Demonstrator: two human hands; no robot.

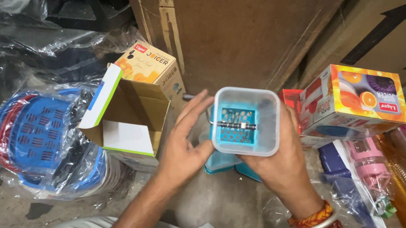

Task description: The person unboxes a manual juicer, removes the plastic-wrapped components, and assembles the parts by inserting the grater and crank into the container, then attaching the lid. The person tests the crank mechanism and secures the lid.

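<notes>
Both hands (185,146) cup a clear square container (246,120).

- Container (246,119) sat dead centre, between the left hand (183,146) and right hand (282,160).
- Open carton (133,117) just left of it, stacked baskets (41,141) further left.
- Printed box (357,102) to the right, big cardboard box (227,21) behind everything.
</notes>
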